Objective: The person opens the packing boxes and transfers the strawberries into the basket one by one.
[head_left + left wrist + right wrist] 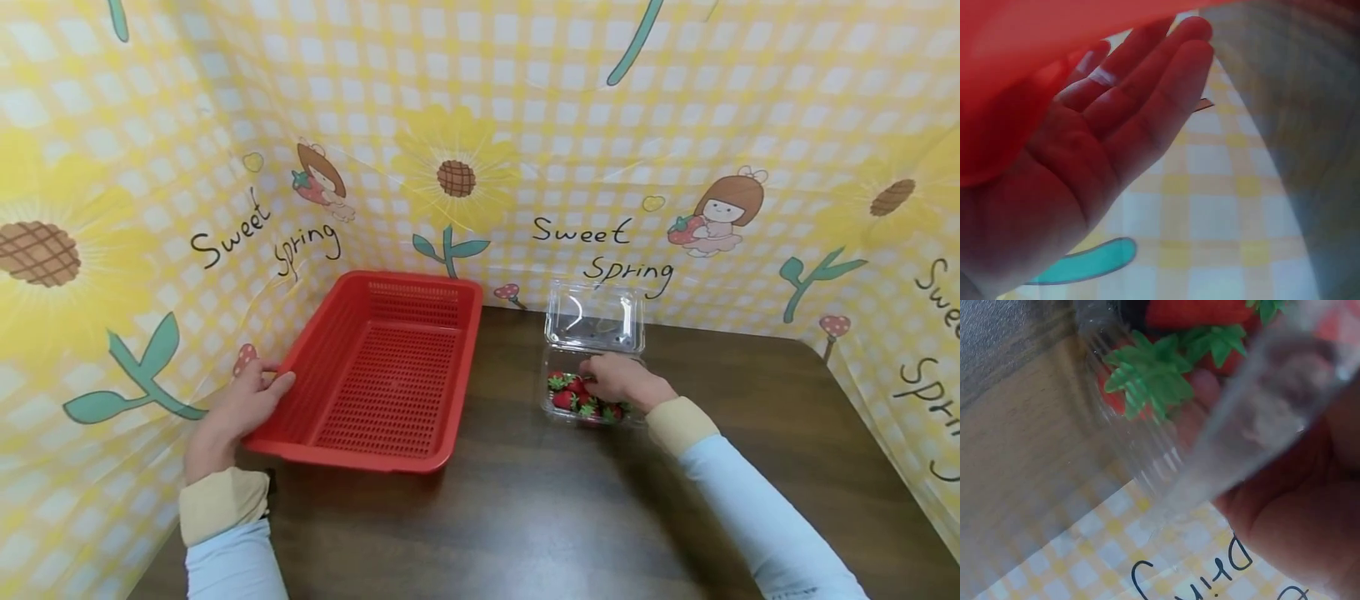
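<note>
In the head view my left hand (247, 404) holds the left rim of a red slotted plastic basket (463, 367), thumb over the rim. The left wrist view shows the long fingers of that hand (1104, 125) extended beneath the red rim (1054, 37). Nothing lies inside the basket. My right hand (626, 379) reaches down into a clear plastic clamshell box (594, 321) with its lid raised. Red strawberries (566, 400) with green leaves lie in the box. In the right wrist view, fingertips (1204, 387) sit against a strawberry (1147, 375); I cannot tell if they grip it.
Both containers stand on a dark brown wooden table (517, 517), basket left, clamshell right. A yellow-and-white checked cloth (360, 83) printed with sunflowers and lettering hangs behind and along both sides, close to the basket's left and back.
</note>
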Demonstrator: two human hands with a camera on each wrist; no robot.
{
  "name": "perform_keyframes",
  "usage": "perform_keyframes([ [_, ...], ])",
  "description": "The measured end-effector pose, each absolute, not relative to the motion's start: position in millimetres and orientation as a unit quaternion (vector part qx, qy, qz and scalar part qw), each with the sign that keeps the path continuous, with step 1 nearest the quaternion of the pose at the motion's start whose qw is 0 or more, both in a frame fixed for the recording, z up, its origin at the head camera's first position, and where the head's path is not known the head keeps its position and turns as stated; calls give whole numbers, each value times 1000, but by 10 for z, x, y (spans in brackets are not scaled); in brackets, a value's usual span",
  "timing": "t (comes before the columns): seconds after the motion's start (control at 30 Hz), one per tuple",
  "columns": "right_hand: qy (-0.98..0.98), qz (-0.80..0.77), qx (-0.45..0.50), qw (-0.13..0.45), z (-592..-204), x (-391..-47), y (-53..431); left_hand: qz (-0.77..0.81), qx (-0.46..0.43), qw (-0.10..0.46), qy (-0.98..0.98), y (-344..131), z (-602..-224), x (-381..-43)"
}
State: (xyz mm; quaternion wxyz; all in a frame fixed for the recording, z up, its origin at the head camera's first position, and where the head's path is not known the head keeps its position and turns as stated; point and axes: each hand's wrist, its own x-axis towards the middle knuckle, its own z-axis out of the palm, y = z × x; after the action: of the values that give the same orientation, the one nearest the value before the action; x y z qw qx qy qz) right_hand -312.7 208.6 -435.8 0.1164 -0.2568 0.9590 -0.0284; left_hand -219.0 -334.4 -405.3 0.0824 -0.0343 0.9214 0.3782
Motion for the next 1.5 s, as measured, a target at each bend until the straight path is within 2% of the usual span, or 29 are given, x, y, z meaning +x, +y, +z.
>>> perform_keyframes([
  [0.3,955,-43,-274,102,-4334,-3098,2069,364,-50,101,925,-3303,-4066,-2211],
  [0.43,959,-59,-262,88,-4213,-3093,2017,350,-36,91,932,-3309,-4084,-2223],
  [0.67,952,-80,-297,9,-3797,-3155,1722,363,-27,93,927,-3293,-4118,-2278],
  [0.97,924,-76,-368,-69,-3393,-3193,1027,380,-19,106,919,-3323,-4115,-2320],
  [1.2,909,-93,-405,-36,-3449,-3257,548,348,4,94,933,-3325,-4128,-2333],
  [1.5,908,-122,-402,11,-3720,-3300,111,348,-16,109,931,-3299,-4108,-2326],
])
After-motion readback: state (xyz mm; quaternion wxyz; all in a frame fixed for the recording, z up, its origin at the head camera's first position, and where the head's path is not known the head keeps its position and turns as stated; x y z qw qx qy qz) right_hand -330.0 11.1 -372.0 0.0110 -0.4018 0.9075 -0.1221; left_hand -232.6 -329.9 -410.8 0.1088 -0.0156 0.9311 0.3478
